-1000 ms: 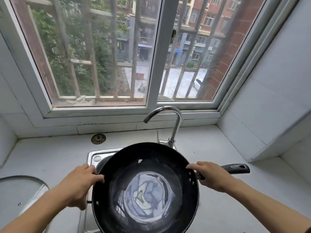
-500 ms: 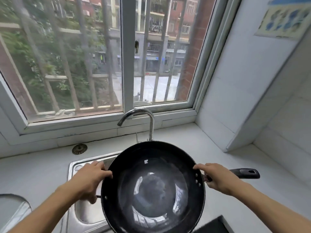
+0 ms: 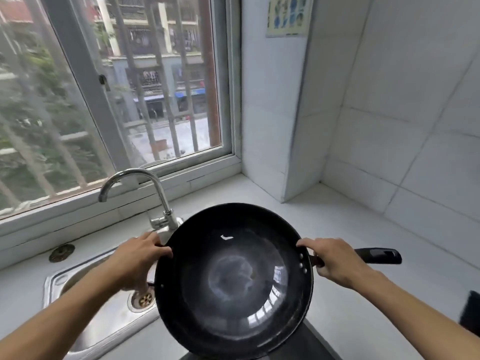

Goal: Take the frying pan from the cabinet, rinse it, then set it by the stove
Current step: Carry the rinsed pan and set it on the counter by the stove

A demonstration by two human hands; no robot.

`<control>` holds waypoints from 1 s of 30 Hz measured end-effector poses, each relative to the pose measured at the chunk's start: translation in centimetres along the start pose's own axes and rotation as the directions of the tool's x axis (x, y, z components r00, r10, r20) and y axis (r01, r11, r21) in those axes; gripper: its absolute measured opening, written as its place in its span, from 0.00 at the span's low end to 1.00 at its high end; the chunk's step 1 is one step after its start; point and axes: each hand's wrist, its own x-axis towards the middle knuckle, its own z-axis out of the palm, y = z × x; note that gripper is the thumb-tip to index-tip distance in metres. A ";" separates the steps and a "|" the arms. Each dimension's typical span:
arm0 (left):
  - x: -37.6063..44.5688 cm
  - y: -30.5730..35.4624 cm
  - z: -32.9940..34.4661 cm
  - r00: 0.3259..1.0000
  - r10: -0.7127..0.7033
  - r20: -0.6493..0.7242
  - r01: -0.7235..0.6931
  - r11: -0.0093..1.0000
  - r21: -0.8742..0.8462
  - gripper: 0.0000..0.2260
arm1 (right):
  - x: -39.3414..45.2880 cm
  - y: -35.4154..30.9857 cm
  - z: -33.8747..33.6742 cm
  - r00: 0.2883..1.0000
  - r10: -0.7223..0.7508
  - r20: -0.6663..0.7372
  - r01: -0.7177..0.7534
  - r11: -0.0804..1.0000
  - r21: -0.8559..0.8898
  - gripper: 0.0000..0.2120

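Pan [image 3: 233, 279] hangs in the air between both hands, its bowl facing up and roughly level, over the right edge of the sink [image 3: 85, 302] and the counter [image 3: 337, 222] beside it. Its long axis runs left to right: the handle [image 3: 376, 255] sticks out to the right, past the right hand [image 3: 335, 261]. That hand curls round the handle's root just beside the rim, fingers over the top. The left hand [image 3: 137, 258] grips the opposite rim, fingers hooked over the edge; whether it also holds a small loop there I cannot tell. The inside of the pan shines with a wet-looking gleam, so the rinse looks done, though no water can be seen running from the tap [image 3: 135, 188]. A dark flat surface, most likely the stove [image 3: 311, 344], shows just under the near right side of the pan at the bottom of the view, mostly hidden by it. The coming move turns on this: the stove lies below and to the right, on the handle side, so the right hand is the nearer one and would lead, with the left steadying the far rim. The bare counter to the right, under the handle, seems the natural spot to set it down. The tiled wall corner stands well behind.
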 end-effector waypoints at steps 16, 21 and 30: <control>12.4 11.5 -7.3 0.753 0.606 -0.257 -0.594 0.794 0.132 0.37 | -23.7 -0.3 -4.9 0.771 0.628 -0.101 -0.635 0.770 -0.060 0.32; 12.4 17.6 -7.6 0.612 0.748 -0.257 -0.738 0.657 0.154 0.37 | -31.4 -6.4 -5.8 0.613 0.785 -0.089 -0.790 0.607 -0.082 0.31; 6.2 31.7 -9.4 0.394 0.886 -0.244 -0.850 0.453 0.269 0.37 | -47.6 -13.8 -6.3 0.342 0.935 -0.096 -0.937 0.332 -0.106 0.33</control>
